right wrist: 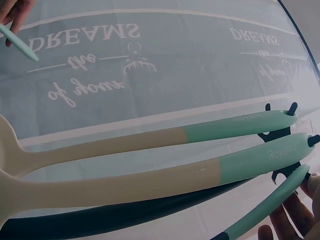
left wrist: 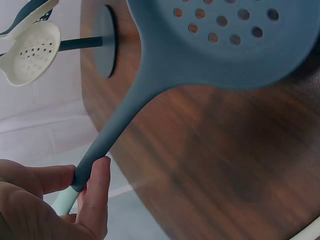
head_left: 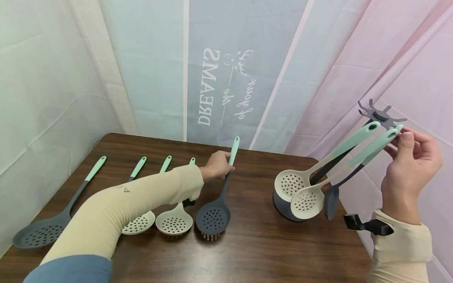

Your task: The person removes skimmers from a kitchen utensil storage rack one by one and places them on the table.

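In the head view my left hand (head_left: 216,165) pinches a dark grey skimmer (head_left: 213,218) where its mint handle meets the grey shaft. The left wrist view shows the thumb and fingers on that joint, with the skimmer's perforated head (left wrist: 220,60) close by. At the right, my right hand (head_left: 412,165) pinches the mint handle end of a dark slotted spoon (head_left: 331,202) beside a hook of the utensil stand (head_left: 380,116). Two cream skimmers hang from this stand too, one behind (head_left: 291,184) and one in front (head_left: 307,202). The right fingertips are partly hidden.
On the wooden table (head_left: 258,251) a large grey skimmer (head_left: 42,232) lies far left. Several mint-handled utensils, including a cream skimmer (head_left: 174,222), lie between it and my left hand, partly under the left sleeve. A printed curtain (head_left: 244,31) borders the table's back edge.
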Demonstrator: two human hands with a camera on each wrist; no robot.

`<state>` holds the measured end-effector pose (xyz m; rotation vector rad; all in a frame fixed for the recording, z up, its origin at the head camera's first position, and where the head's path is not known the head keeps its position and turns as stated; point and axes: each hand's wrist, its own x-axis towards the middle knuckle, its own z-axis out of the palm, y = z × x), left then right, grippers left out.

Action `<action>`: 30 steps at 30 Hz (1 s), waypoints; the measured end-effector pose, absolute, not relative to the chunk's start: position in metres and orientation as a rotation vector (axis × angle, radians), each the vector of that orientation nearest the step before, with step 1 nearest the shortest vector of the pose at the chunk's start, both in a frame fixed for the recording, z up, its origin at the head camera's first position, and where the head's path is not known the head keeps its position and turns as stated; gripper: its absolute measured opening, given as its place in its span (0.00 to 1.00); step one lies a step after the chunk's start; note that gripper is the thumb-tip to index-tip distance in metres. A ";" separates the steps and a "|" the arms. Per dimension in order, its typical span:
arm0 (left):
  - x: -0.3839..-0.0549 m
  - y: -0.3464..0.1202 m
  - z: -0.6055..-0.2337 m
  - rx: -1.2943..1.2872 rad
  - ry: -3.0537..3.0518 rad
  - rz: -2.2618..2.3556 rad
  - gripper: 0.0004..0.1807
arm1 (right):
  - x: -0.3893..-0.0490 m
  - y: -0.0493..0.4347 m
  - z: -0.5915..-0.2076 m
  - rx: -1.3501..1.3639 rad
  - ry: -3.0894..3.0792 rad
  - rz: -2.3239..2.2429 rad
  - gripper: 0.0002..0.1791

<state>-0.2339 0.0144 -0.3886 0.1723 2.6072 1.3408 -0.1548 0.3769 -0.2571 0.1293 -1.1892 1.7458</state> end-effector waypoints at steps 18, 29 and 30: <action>-0.248 0.007 -0.432 0.062 2.576 1.284 0.33 | -0.156 0.378 -0.258 0.119 -1.208 1.732 0.15; -0.256 0.000 -0.440 -0.003 2.594 1.241 0.34 | -0.156 0.377 -0.258 0.118 -1.181 1.751 0.15; -0.256 -0.001 -0.441 -0.004 2.592 1.237 0.34 | -0.156 0.377 -0.258 0.117 -1.180 1.751 0.14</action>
